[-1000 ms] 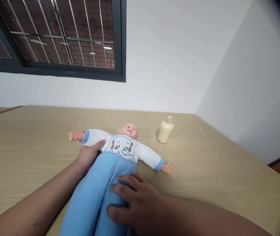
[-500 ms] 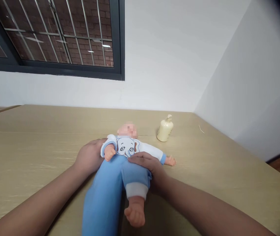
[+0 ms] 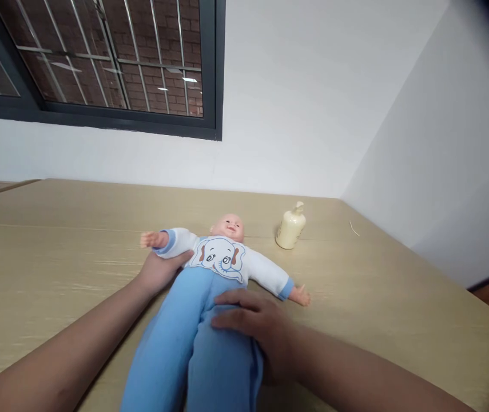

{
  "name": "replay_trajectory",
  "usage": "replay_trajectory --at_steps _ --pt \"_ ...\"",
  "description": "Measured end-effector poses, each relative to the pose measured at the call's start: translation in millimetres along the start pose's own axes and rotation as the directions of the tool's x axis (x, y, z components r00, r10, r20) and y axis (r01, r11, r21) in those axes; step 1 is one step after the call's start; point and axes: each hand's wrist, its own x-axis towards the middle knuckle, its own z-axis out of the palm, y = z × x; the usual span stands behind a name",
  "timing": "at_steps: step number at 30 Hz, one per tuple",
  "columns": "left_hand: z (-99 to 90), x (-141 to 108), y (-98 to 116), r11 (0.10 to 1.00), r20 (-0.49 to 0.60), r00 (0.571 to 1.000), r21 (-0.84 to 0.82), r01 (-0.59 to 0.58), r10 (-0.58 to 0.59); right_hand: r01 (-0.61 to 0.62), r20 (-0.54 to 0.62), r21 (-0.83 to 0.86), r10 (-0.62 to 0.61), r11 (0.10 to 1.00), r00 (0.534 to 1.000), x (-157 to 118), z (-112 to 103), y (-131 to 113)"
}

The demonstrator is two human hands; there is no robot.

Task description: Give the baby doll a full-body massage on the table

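Observation:
A baby doll lies on its back on the wooden table, head away from me and both arms spread out. It wears a white top with an elephant on the chest and light blue trousers, whose lower legs run out of view at the bottom. My left hand holds the doll's side under its raised arm, most fingers hidden beneath the body. Curved over the thigh of the leg on the right is my right hand, its fingers lying across the blue cloth and its thumb out of sight.
A cream pump bottle stands on the table beyond the doll, to the right. Farther right lies a thin pale strip. White walls and a barred window rise behind the table.
The doll's arm on the left has swung outward from across its body. Its leg on the right now stretches toward me, the foot out of view. My right hand has moved down the thigh.

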Motion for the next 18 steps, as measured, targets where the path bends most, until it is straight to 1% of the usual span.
replay_trajectory --at_steps 3,5,9,12,14,16,18 --pt "2.9 5.5 -7.8 0.982 0.039 0.998 -0.179 0.061 -0.055 0.050 0.095 -0.156 -0.035 0.987 0.995 -1.6 11.8 -5.8" --pt "4.1 5.7 -8.1 0.956 0.065 0.995 -0.280 0.086 -0.070 0.095 0.134 -0.249 -0.063 0.964 0.989 -0.9 18.0 -8.4" --pt "5.1 0.9 0.4 0.918 0.092 0.992 -0.379 0.118 -0.089 0.149 0.230 -0.376 -0.063 0.915 0.971 2.7 22.2 -15.0" --pt "4.8 -1.6 6.3 0.916 0.080 0.991 -0.379 0.128 -0.106 0.188 0.265 -0.445 -0.072 0.876 0.962 4.5 24.4 -19.3" --pt "4.2 -1.2 7.2 0.922 0.076 0.991 -0.365 0.129 -0.108 0.195 0.262 -0.469 -0.075 0.861 0.962 4.6 27.3 -20.0" --pt "3.4 0.1 5.4 0.936 0.071 0.993 -0.333 0.116 -0.098 0.168 0.230 -0.470 -0.063 0.867 0.971 4.2 29.5 -18.7" --pt "2.4 1.4 1.9 0.965 0.041 0.995 -0.244 0.100 -0.093 0.107 0.175 -0.420 -0.035 0.901 0.984 3.7 28.7 -16.2"
